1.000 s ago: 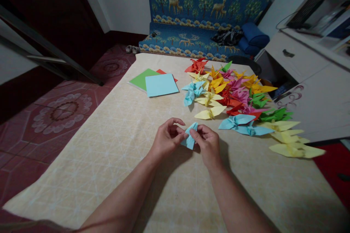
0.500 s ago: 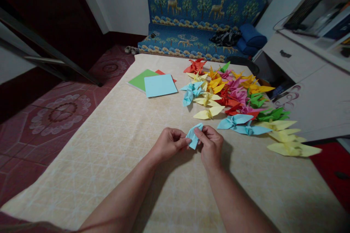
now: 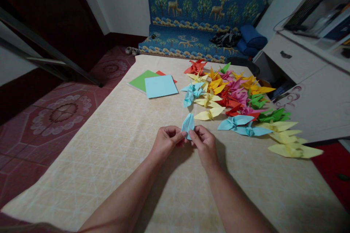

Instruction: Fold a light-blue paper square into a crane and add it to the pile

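A small piece of folded light-blue origami paper (image 3: 188, 123) is held upright between my two hands, its pointed end facing away from me. My left hand (image 3: 167, 141) pinches its lower left side between thumb and fingers. On the lower right side, my right hand (image 3: 203, 143) grips it the same way, thumb on top. Just beyond and to the right lie many folded paper cranes, among them a pale yellow crane (image 3: 209, 113), a light-blue crane (image 3: 235, 121) and a red crane (image 3: 195, 67).
Square sheets lie on the cloth-covered table (image 3: 115, 153): a light-blue sheet (image 3: 161, 86) over a green sheet (image 3: 142, 79) and a red one. Behind the table stands a bench with a blue deer-patterned cover (image 3: 188, 18). A white cabinet (image 3: 303, 65) is at the right.
The folded blue paper has been turned so its point faces away from me, and both hands have moved slightly left. My right thumb has shifted down to the paper's lower edge.
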Motion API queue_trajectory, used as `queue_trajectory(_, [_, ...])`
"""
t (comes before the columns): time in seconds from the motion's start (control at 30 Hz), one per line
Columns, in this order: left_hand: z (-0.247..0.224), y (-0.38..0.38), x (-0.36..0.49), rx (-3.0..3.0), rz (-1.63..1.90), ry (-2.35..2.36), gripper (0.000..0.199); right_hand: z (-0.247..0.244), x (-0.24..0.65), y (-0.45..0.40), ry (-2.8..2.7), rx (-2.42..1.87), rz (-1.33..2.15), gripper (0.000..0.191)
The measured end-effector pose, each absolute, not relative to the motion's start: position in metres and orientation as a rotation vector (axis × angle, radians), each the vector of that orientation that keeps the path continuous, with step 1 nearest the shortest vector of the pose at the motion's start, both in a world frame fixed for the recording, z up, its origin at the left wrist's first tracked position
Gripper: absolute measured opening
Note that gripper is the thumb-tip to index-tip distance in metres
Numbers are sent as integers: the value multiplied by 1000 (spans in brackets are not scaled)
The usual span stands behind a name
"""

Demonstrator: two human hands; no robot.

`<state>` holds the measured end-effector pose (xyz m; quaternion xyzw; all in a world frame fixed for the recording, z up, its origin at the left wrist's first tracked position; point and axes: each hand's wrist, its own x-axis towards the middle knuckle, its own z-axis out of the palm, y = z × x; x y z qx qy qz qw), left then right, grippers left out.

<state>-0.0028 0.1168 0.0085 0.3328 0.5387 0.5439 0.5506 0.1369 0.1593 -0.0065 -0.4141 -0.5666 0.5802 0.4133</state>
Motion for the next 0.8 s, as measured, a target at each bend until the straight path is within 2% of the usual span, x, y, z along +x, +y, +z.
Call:
queue_trajectory(0.17, [8, 117, -1, 858, 1254, 1291, 43, -5, 137, 158, -1367, -1070, 1457, 29])
queue_trajectory(0.47, [4, 119, -2, 831, 1412, 1364, 35, -6, 134, 156, -1342, -1069, 1583, 32])
queue_trajectory(0.8, [1, 119, 2, 916, 1375, 1303, 33, -7, 130, 154, -1392, -1151, 1407, 35])
